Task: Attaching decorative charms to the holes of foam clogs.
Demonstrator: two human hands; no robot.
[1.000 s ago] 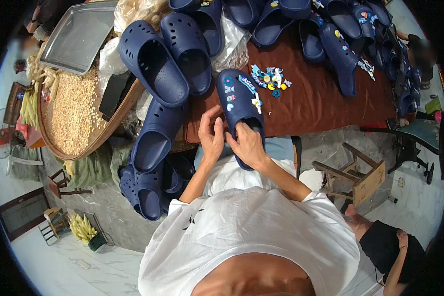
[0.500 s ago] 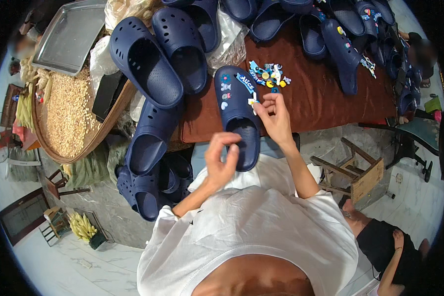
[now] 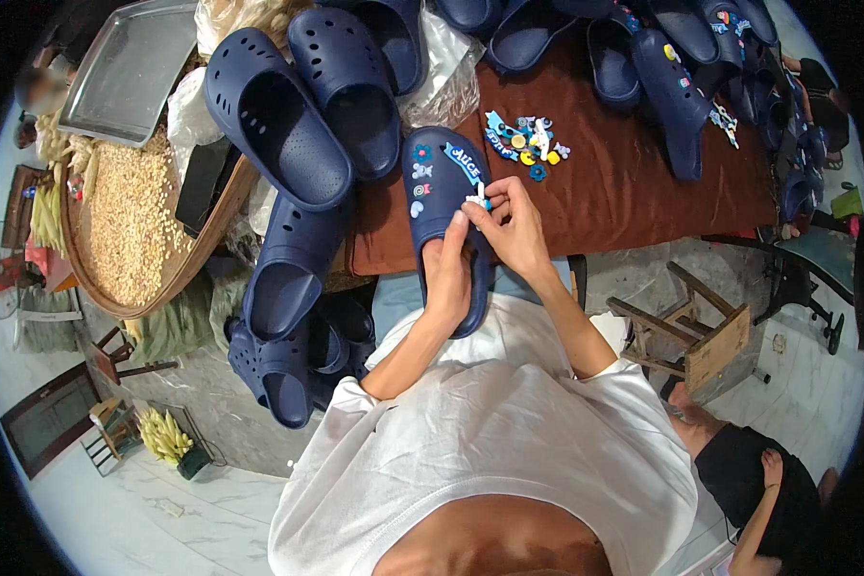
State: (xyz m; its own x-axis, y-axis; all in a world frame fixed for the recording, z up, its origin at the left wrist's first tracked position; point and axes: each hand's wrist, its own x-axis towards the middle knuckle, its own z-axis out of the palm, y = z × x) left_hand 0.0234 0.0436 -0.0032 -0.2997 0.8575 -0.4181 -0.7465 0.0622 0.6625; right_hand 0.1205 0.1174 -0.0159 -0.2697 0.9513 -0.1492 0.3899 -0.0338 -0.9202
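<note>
A navy blue clog (image 3: 439, 197) with several small coloured charms on its top lies at the near edge of the brown table (image 3: 624, 192). My left hand (image 3: 447, 274) reaches into the clog's opening and holds it. My right hand (image 3: 511, 226) pinches a small white and blue charm (image 3: 477, 198) against the clog's upper, beside a long blue charm. A little heap of loose coloured charms (image 3: 528, 144) lies on the table just beyond my right hand.
More navy clogs (image 3: 302, 106) are piled left and along the table's back (image 3: 682, 86), others hang down at left (image 3: 283, 317). A round woven tray of grain (image 3: 130, 226) and a metal tray (image 3: 130, 67) sit far left. A wooden stool (image 3: 701, 326) stands right; another person (image 3: 768, 490) sits lower right.
My right hand came back from the loose charms to the clog with a charm in its fingers. My left hand moved from above my lap into the clog's opening.
</note>
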